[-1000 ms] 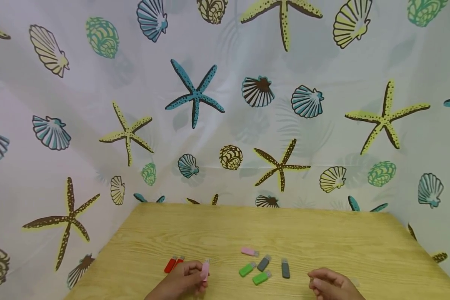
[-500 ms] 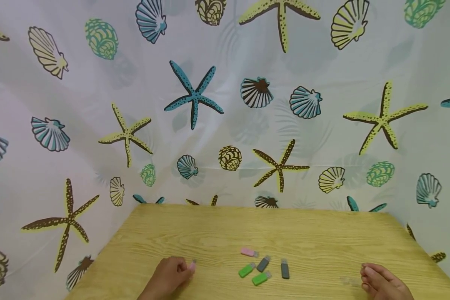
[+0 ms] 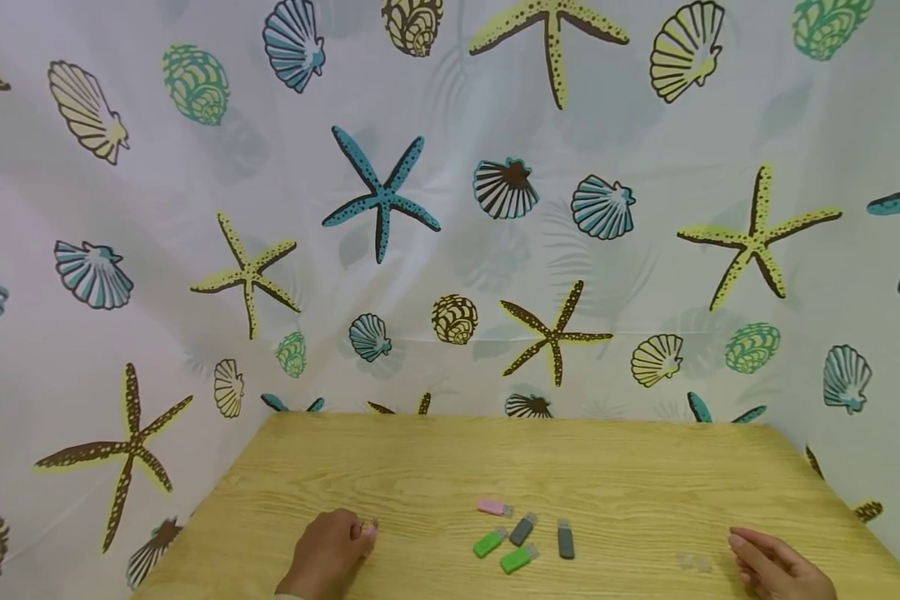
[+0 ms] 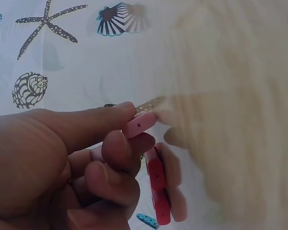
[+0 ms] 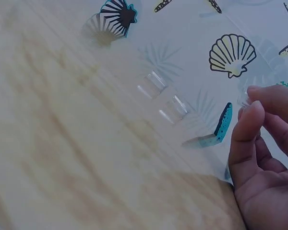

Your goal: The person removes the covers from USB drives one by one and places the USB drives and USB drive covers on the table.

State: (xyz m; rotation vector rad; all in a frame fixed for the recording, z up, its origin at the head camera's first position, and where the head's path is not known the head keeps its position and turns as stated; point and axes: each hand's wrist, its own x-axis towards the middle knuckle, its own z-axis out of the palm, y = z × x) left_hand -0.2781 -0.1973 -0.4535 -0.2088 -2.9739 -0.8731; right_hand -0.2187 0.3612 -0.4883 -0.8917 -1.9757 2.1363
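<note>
The left hand pinched a pink USB flash drive near two red drives, the right hand a clear cap near two loose caps, fingertip grips presumably suiting small pieces.

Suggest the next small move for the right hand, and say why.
Probably the right hand should set its clear plastic cap beside the two similar clear caps on the table. The thumb and a finger pinch that cap near the pair, which lie side by side, while the left hand holds a pink USB flash drive well away from them.
</note>
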